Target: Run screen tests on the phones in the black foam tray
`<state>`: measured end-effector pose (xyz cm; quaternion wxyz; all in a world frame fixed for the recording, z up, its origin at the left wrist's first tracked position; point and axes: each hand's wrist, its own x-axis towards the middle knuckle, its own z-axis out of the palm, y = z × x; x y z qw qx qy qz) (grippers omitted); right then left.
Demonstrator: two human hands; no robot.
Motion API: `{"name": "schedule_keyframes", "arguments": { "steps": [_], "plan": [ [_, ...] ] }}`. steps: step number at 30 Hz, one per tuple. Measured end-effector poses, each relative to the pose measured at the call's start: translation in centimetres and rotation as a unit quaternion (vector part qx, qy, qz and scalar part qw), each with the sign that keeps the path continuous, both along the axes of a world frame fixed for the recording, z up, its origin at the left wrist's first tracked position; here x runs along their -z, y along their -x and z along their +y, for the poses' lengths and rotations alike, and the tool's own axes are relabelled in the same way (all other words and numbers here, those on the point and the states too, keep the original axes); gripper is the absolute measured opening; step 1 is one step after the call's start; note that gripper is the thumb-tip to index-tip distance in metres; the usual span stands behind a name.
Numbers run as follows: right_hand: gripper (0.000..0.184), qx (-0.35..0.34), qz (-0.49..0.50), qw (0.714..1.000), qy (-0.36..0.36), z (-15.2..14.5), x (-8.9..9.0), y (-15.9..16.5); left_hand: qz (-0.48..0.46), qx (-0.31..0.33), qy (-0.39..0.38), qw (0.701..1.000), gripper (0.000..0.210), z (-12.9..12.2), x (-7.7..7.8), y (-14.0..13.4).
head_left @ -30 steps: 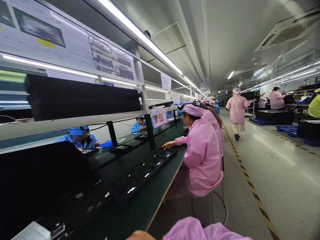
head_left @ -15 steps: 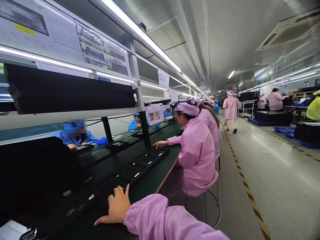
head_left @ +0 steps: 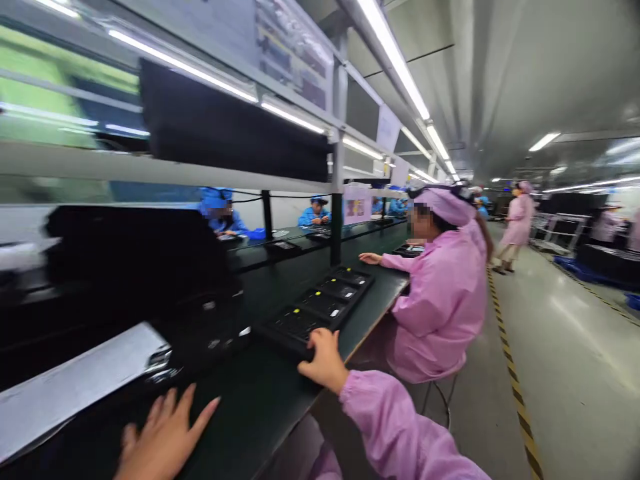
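Observation:
My right hand is at the near end of a long black tray, its fingers curled over the edge and the thumb lower down. Dark flat parts with yellow and white labels lie in the tray's compartments. My left hand hovers over or rests on the dark green bench, fingers spread and nothing in them. Beside it is a flat silvery-white sheet or packet with a shiny, blurred end.
Large black boxes or trays stand at the left. Overhead runs a shelf on posts. A co-worker in pink sits at the right, one hand near the tray's far end. A stool stands beside the aisle.
The view has turned left and down, so the scene shifts right. My left hand has come into view. My right hand's fingers, spread before, now curl at the tray's end.

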<state>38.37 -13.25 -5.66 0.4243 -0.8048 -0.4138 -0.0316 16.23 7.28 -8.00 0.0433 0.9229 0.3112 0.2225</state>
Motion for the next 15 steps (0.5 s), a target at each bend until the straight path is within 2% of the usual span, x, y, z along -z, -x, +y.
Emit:
{"name": "schedule_keyframes", "arguments": {
  "steps": [2, 4, 6, 8, 10, 13, 15],
  "plan": [
    [0.034, -0.004, -0.003, 1.0, -0.013, -2.2, 0.6, 0.0, 0.036, -0.072, 0.049, 0.996, 0.07, -1.5, -0.6, -0.4],
    [0.031, -0.018, -0.008, 1.0, -0.025, -4.0, 1.2, 0.8, 0.024, -0.051, 0.103, 0.993, 0.073, -3.4, -1.2, -1.2],
    [0.028, -0.036, -0.011, 0.999, -0.03, -5.4, 2.1, 2.7, -0.031, -0.011, 0.177, 0.984, 0.076, -5.7, -1.1, -2.0],
    [0.021, -0.064, -0.03, 0.997, -0.027, -6.4, 3.6, 5.5, -0.115, 0.022, 0.239, 0.964, 0.08, -8.4, -0.5, -2.6],
    [0.016, -0.122, -0.072, 0.99, -0.013, -7.1, 5.2, 8.4, -0.179, 0.015, 0.279, 0.943, 0.084, -10.8, 0.5, -2.8],
    [0.022, -0.233, -0.128, 0.963, 0.038, -8.2, 6.6, 11.1, -0.234, -0.028, 0.27, 0.933, 0.081, -12.6, 1.6, -1.4],
    [0.034, -0.262, -0.137, 0.954, 0.053, -9.0, 6.0, 11.1, -0.248, -0.035, 0.255, 0.934, 0.08, -12.5, 1.8, 0.8]
  ]
}}
